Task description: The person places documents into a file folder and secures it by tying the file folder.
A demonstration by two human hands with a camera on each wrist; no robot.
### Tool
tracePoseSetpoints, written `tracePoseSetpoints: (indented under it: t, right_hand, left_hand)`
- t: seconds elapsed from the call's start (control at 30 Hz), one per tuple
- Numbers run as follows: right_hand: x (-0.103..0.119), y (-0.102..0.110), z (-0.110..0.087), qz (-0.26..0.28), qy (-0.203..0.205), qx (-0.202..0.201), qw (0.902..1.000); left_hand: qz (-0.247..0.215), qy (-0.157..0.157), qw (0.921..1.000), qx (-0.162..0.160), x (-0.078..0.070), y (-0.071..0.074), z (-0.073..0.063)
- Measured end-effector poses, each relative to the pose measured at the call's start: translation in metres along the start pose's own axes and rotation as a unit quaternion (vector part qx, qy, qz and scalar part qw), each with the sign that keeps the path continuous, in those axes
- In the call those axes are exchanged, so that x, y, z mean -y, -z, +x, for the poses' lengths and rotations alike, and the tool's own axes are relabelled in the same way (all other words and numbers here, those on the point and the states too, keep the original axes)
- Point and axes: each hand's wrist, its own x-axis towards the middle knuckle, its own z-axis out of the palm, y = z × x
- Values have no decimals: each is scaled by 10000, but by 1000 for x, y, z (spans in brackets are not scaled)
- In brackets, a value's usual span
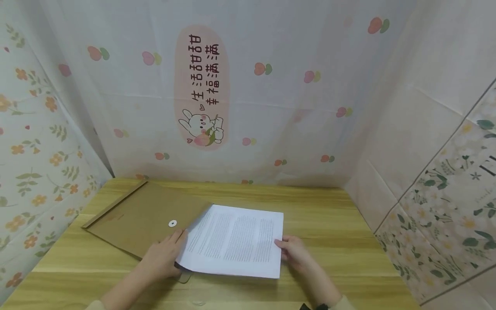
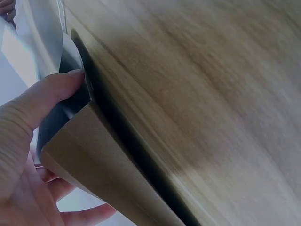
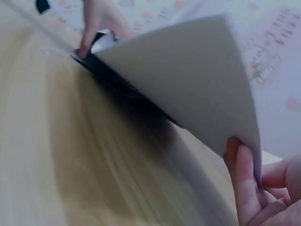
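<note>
A brown paper document envelope [image 1: 135,211] with a white round button [image 1: 172,223] lies on the left of the table. Printed white sheets [image 1: 236,241] extend from its right-hand mouth. My left hand [image 1: 164,255] grips the envelope's near edge at that mouth; in the left wrist view its thumb lies over a dark strip and its fingers pass behind the brown side [image 2: 103,160]. At the sheets' right edge, my right hand [image 1: 296,254] pinches the paper between thumb and fingers. The right wrist view shows the sheets' blank underside [image 3: 188,80] raised off the table.
The wood-grain table [image 1: 321,215] extends to the right of the sheets. A patterned cloth [image 1: 271,107] hangs behind it, with floral cloths on the left [image 1: 42,150] and right [image 1: 457,215]. A small rounded tab [image 1: 185,277] shows beneath the sheets' near left corner.
</note>
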Motion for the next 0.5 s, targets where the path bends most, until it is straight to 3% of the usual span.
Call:
tracePoseSetpoints:
  t: [0.27,0.5]
  right_hand:
    - [5,-40,-1,-204,213,-244,9993]
    - [14,-44,9,-232,309,-983,9944]
  left_hand:
    - [-19,30,10000,49,0,0,-1]
    - [-5,-36,10000,39,-1,1,-1]
